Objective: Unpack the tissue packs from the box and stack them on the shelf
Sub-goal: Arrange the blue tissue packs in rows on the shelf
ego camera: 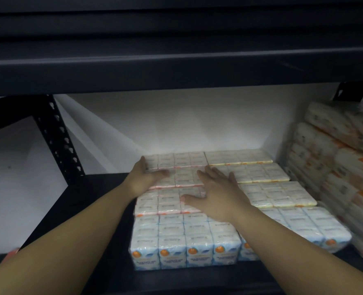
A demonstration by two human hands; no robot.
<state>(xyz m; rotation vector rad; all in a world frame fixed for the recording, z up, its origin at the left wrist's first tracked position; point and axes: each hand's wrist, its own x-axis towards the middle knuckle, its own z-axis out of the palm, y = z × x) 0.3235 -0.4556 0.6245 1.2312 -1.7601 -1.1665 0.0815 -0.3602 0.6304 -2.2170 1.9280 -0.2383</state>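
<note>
Stockroom, metal shelving, stacked tissue packs

Both bare forearms extend forward. Left hand: fingers straight, thumb spread to the right, set edge-on. Right hand: palm down, fingers straight and spread, thumb pointing left.

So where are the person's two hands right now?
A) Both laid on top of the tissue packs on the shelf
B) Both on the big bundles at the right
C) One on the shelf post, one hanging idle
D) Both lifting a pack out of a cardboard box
A: the left hand and the right hand both lie with fingers straight on the tissue packs lined up on the dark shelf; no box is in view.
</note>
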